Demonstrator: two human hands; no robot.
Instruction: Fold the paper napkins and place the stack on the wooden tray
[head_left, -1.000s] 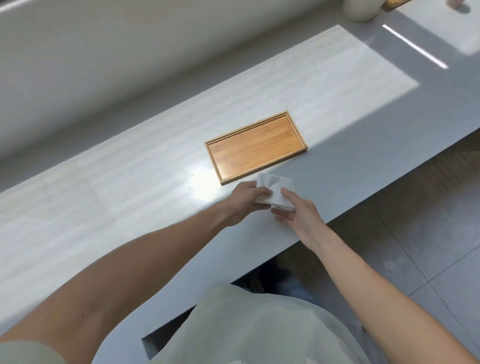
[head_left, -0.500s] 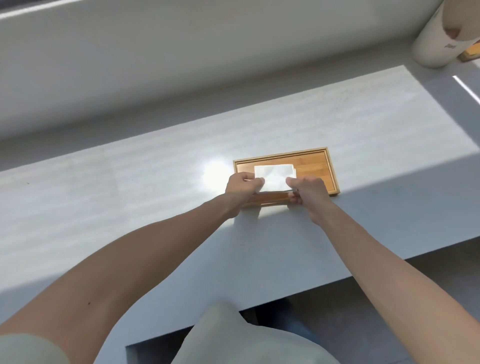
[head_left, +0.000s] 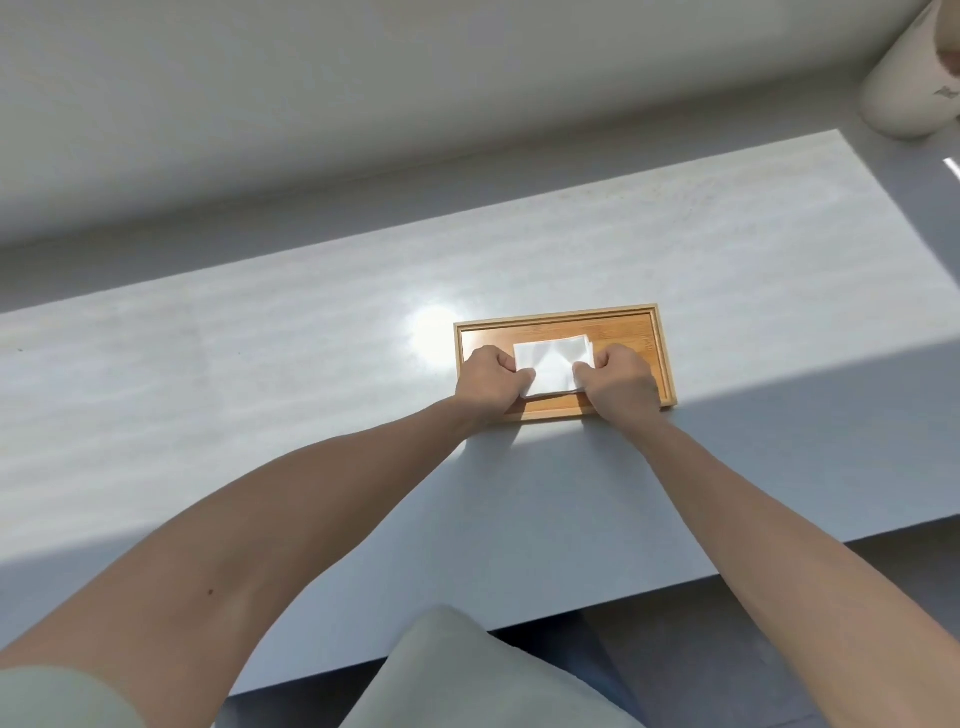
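1. Our left hand (head_left: 488, 382) and right hand (head_left: 621, 382), fingers curled, each pinch an end of the folded napkin stack (head_left: 553, 364).
2. The stack lies inside the wooden tray (head_left: 655, 353) on the tabletop (head_left: 260, 389).

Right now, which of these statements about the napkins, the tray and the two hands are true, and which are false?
1. The folded napkin stack lies over the wooden tray. True.
2. Only the right hand holds the stack. False: the left hand and the right hand both grip it, one at each side.
3. The tray stands on the pale countertop. True.
4. The tray is round. False: it is rectangular.
5. A white cylindrical container stands at the far right. True.
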